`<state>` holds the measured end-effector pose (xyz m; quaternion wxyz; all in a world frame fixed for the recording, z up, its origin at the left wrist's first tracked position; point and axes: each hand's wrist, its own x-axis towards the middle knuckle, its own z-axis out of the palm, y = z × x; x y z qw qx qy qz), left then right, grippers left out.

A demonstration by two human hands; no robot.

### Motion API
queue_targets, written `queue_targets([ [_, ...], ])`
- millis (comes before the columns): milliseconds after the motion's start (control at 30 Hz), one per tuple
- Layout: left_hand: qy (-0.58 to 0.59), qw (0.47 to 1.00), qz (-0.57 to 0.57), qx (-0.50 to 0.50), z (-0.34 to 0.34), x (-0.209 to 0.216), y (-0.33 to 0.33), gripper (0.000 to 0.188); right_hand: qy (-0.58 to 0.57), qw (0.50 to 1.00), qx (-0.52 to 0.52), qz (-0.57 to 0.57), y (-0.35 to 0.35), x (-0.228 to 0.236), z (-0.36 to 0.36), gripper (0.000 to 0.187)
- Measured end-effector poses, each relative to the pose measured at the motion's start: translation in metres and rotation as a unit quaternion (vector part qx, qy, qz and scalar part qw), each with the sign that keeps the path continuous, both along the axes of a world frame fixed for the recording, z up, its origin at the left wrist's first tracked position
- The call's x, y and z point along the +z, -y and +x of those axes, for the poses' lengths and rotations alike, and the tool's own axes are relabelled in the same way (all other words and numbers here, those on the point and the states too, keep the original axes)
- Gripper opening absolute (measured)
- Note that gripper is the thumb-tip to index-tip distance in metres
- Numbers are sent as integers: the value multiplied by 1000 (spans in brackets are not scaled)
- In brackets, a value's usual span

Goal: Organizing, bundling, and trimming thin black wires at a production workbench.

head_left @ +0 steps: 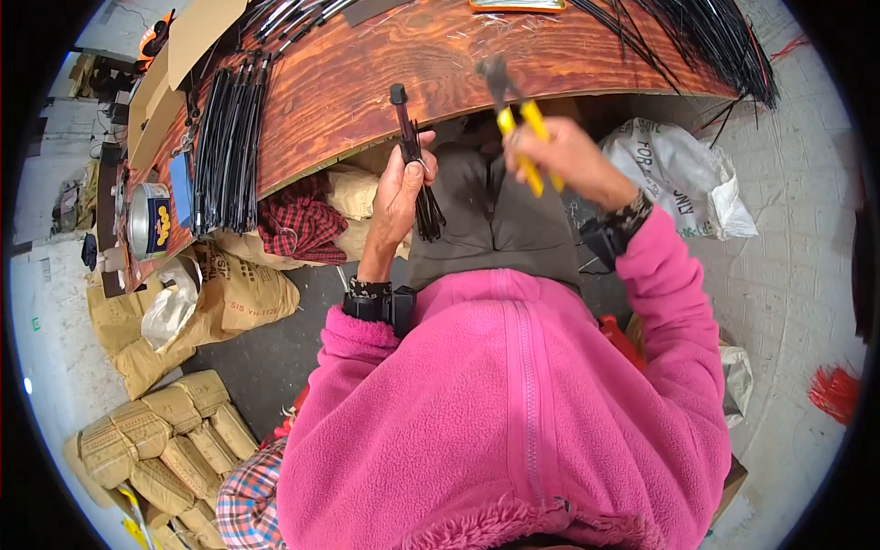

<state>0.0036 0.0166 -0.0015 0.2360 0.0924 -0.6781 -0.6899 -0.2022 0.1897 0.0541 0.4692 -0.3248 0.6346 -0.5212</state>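
So the left hand point(403, 179) is wrapped round a dark tube point(403, 115) with a black cap, held pretty much upright, thumb across the front, with a bunch of thin black strands point(427, 218) sticking out below the fist. Right hand point(561, 156) is gripping yellow-handled pliers point(505, 119), dark head tipped up and a bit to the left. That head's blurry, so I can't tell if the jaws are apart. The two hands are well apart, both over the lap of the dark trousers point(458, 220), forearms angled up from the pink fleece jacket point(412, 394), right elbow stuck out to the side.

Going outward, the wooden table point(385, 55) curves across right in front, and both the tube and the pliers overlap its near edge from this angle. No clutter between the hands. Over on the left of the table there's a fat bundle of black rods point(229, 147), then a blue thing point(180, 188), a tin point(142, 220) and a cardboard box point(158, 119). Far side has an orange-rimmed tray point(518, 6), with loose black strips point(706, 41) spilling off the right end.

Lower down: checked cloth point(298, 220) and a brown sack point(247, 298) to the left, a white sack point(669, 165) near the right wrist, and red strands point(835, 392) way out right.
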Motion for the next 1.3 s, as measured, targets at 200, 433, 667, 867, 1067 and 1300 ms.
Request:
queue_targets([
  [200,41,998,37,-17,-3,3,-9,42,15,992,112,55,-14,-13,45,36],
  [433,66,996,53,-25,1,0,-9,39,-233,947,198,100,-8,-3,39,36],
  [667,55,995,82,-30,0,-1,-7,36,-375,917,137,-26,-9,-15,41,40],
  [867,-1,995,93,-47,-6,-1,-1,35,-375,919,87,-86,-3,-34,51,36],
  [1067,-41,989,142,-31,-5,-20,3,34,-267,957,51,-97,14,-74,75,32],
  [1300,-73,980,185,-15,-3,-33,16,33,-177,971,-19,-159,38,-106,99,31],
])
